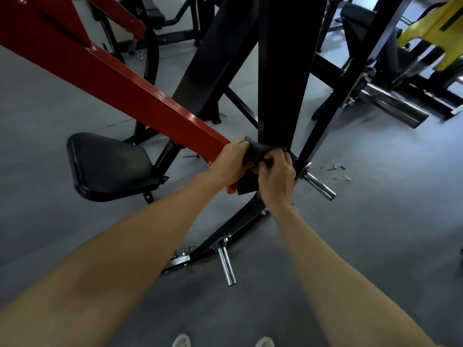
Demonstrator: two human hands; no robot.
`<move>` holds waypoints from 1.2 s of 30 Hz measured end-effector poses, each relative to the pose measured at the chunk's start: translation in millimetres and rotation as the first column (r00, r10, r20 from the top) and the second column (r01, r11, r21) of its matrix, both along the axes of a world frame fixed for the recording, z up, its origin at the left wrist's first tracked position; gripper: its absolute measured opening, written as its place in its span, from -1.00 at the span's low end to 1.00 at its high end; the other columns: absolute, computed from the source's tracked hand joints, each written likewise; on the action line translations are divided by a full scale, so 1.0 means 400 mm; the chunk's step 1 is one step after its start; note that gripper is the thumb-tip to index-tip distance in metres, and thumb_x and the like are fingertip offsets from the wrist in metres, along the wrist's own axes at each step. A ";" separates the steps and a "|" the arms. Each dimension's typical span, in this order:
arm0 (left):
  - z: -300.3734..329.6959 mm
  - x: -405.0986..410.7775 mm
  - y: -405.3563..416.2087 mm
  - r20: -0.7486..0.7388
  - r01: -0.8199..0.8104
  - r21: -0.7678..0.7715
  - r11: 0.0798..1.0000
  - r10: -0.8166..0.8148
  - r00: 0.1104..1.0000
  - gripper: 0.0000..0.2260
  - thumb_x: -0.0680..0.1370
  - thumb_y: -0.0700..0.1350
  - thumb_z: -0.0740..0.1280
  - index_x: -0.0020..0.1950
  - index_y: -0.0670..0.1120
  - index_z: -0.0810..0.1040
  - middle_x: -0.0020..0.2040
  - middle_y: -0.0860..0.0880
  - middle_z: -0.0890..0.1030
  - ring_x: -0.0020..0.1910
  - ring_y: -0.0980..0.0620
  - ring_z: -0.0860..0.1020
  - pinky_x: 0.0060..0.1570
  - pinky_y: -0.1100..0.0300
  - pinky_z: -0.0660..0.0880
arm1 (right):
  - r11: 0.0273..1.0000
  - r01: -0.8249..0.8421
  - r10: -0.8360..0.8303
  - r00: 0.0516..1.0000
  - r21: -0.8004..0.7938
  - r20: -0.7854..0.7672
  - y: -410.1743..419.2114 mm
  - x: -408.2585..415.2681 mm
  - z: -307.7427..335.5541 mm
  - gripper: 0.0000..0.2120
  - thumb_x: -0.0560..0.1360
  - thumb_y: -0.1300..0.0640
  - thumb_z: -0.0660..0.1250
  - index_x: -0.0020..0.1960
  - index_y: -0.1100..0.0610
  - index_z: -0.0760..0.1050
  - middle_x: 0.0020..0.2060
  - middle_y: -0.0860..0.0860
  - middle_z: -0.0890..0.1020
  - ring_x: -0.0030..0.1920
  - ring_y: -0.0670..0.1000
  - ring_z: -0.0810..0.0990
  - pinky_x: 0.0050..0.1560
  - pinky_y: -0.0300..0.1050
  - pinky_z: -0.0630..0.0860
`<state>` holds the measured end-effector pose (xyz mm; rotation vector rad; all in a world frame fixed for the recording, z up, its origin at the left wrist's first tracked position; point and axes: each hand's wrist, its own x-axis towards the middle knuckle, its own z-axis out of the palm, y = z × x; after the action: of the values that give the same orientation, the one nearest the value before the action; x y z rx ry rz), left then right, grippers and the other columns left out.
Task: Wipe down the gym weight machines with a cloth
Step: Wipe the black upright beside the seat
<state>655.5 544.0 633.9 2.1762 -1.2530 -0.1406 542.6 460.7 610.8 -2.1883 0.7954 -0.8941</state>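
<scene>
Grey gym floor (75, 101) under a red-and-black weight machine (140, 96).
Both hands bunch a dark cloth (258, 152) against the black upright (283, 83): left hand (231, 162) grips it, right hand (276, 175) pinches it.

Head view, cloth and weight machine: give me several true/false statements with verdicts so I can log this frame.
1. Both hands hold the dark cloth. True: left hand and right hand grip it.
2. The cloth is at the lower end of the red arm. True.
3. The black seat carries a weight plate. False: nothing lies on it.
4. The chrome peg near the floor is loaded with plates. False: it is bare.
5. The cloth is white. False: it is dark grey.
</scene>
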 end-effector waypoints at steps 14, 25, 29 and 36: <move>0.014 0.020 0.114 -0.137 -0.004 0.274 0.962 0.043 0.990 -0.80 0.58 -0.31 0.33 0.19 -0.20 0.57 0.11 -0.13 0.59 0.13 -0.10 0.56 0.13 0.23 0.43 | 0.919 -0.261 0.358 0.867 0.295 -0.347 0.100 0.039 0.034 -0.81 0.57 0.22 0.38 0.15 0.15 0.46 0.00 0.09 0.62 -0.03 0.04 0.64 0.02 -0.04 0.64; 0.019 -0.040 0.324 -0.230 0.012 0.126 0.992 0.017 0.973 -0.39 0.45 -0.15 0.57 0.43 -0.05 0.41 0.21 -0.05 0.55 0.14 -0.02 0.55 0.13 0.24 0.49 | 0.882 -0.338 0.421 0.878 0.329 -0.229 0.216 -0.069 0.074 -0.52 0.43 0.25 0.46 0.26 0.03 0.35 -0.15 0.03 0.57 -0.17 -0.07 0.60 -0.14 -0.26 0.54; 0.042 -0.068 0.344 -0.179 0.055 0.163 0.985 -0.026 0.984 -0.65 0.47 -0.08 0.56 0.20 -0.06 0.56 0.09 -0.02 0.39 0.08 0.00 0.43 -0.08 0.44 0.35 | 0.910 -0.332 0.391 0.885 0.249 -0.252 0.230 -0.119 0.101 -0.50 0.44 0.25 0.44 0.31 0.04 0.37 -0.16 -0.10 0.51 -0.18 -0.16 0.54 -0.15 -0.30 0.45; 0.016 -0.171 0.279 -0.077 0.027 0.153 0.988 -0.015 0.997 -0.75 0.47 0.00 0.54 0.02 -0.11 0.61 0.12 -0.09 0.40 0.06 -0.10 0.44 0.11 0.03 0.49 | 0.932 -0.265 0.344 0.862 0.249 -0.372 0.171 -0.238 0.094 -0.67 0.43 0.18 0.43 0.16 0.01 0.49 -0.13 -0.06 0.59 -0.13 -0.04 0.58 -0.13 -0.23 0.52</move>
<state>587.0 655.6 640.1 2.2652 -1.2591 -0.3357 447.2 528.9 648.4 -2.2719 0.6587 -0.1872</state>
